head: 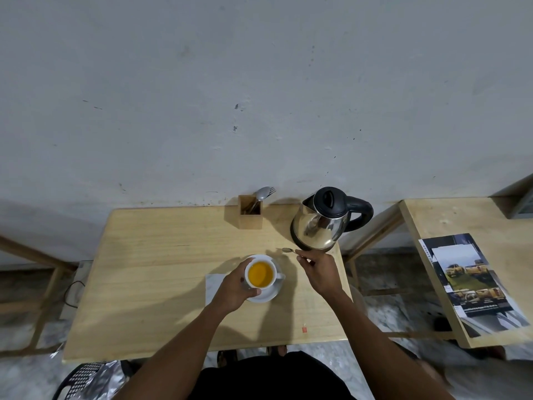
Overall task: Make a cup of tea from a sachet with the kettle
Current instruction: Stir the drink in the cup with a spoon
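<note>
There were two wooden tables (161,255), one kettle (320,223), one cup (261,274) on one saucer (271,295), one teaspoon (287,250), one cutlery holder (250,216), one napkin (212,287) and one brochure (473,281).

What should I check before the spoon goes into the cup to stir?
1. Cup filled: ok, amber liquid nearly up to the rim.
2. Cup steadied: ok, left hand grips its left side.
3. Cup seated on saucer: ok, it looks upright on it.
4. Spoon in hand: ok, right hand pinches the handle, bowl pointing left, just above the table.
5. Path from spoon to cup: ok, nothing lies between them; kettle stands behind the spoon.
6. Sachet removed from cup: cannot tell, none visible at the surface.
</note>
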